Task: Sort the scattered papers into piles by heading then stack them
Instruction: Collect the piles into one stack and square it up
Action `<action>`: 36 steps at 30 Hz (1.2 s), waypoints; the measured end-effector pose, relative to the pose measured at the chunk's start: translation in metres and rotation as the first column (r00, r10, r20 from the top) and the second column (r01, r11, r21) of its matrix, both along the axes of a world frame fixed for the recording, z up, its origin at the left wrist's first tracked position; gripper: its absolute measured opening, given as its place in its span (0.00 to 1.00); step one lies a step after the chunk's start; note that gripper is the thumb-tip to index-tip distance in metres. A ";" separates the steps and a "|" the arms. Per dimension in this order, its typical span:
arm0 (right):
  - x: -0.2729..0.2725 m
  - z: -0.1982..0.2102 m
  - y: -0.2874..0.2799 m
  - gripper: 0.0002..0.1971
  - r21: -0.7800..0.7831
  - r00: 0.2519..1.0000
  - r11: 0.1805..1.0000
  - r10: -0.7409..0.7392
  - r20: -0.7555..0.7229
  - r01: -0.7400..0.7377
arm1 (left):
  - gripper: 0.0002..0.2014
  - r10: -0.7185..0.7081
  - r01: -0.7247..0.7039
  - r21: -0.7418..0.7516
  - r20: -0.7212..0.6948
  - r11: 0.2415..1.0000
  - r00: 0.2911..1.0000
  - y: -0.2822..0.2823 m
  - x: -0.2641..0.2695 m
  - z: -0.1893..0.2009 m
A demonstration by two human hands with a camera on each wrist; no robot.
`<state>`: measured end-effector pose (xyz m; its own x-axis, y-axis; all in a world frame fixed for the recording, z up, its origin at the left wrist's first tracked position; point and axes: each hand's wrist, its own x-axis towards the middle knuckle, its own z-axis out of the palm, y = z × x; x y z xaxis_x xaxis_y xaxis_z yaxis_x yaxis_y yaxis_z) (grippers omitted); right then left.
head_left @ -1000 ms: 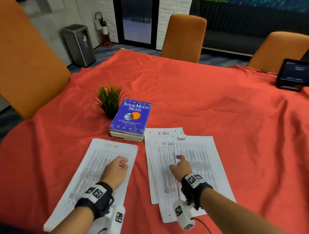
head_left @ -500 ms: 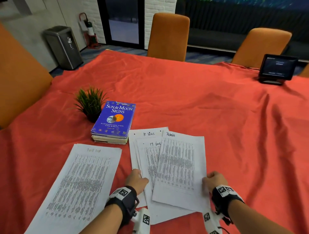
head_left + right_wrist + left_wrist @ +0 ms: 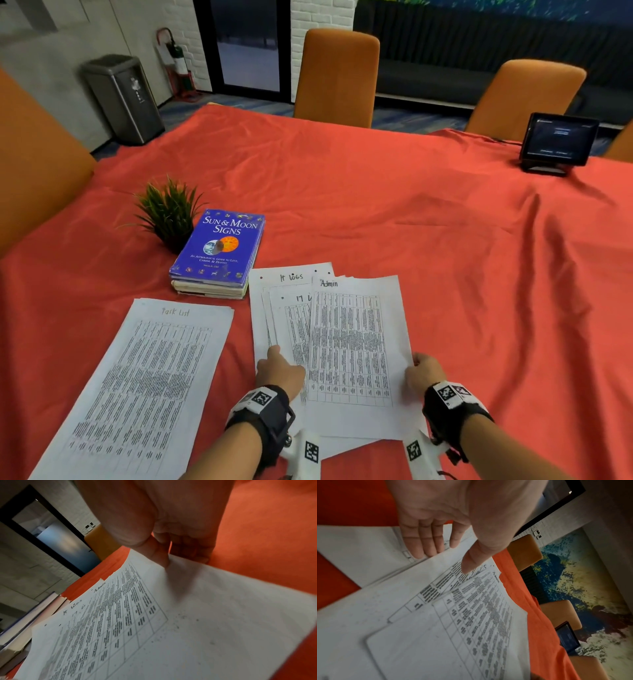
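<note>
Three headed groups of papers lie on the red tablecloth (image 3: 445, 274). A "Task List" pile (image 3: 147, 377) sits at the left. In the middle, "IT Logs" sheets (image 3: 291, 278) are fanned under an "Admin" sheet (image 3: 352, 342). My left hand (image 3: 278, 371) is at the left edge of the middle stack. Its fingertips (image 3: 426, 545) slip under an IT Logs sheet (image 3: 412, 601) and the thumb lies over it. My right hand (image 3: 422, 373) pinches the right edge of the Admin sheet (image 3: 205, 615), thumb on top and fingers (image 3: 188, 550) curled beneath.
A blue book (image 3: 219, 250) on a small stack lies just beyond the papers, with a small potted plant (image 3: 169, 212) to its left. A tablet on a stand (image 3: 558, 142) sits at the far right. Orange chairs (image 3: 337, 75) ring the table.
My left hand left the Task List pile and came to the middle stack's left edge. My right hand slid from the top of the Admin sheet to its right edge, and that sheet shifted left.
</note>
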<state>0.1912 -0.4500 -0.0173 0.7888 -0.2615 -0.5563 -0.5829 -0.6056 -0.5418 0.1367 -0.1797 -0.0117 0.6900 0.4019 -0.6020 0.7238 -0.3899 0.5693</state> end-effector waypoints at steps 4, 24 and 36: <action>0.003 0.000 0.015 0.17 -0.032 0.997 0.999 0.025 -0.075 -0.027 | 0.17 0.033 -0.032 -0.112 0.011 0.993 0.999 -0.005 0.007 0.001; 0.016 0.014 0.024 0.09 0.378 0.989 0.922 -0.124 0.080 0.085 | 0.13 0.014 0.037 -0.393 0.127 0.919 0.992 -0.002 0.002 0.013; 0.023 0.019 0.011 0.11 0.349 0.970 0.919 -0.226 0.091 0.181 | 0.22 0.089 0.040 -0.378 0.317 0.925 0.944 0.007 -0.009 0.006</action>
<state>0.2139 -0.4390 0.0015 0.8079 -0.2394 -0.5386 -0.5873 -0.2508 -0.7695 0.1275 -0.1726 -0.0056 0.8643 0.2107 -0.4567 0.4817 -0.0859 0.8721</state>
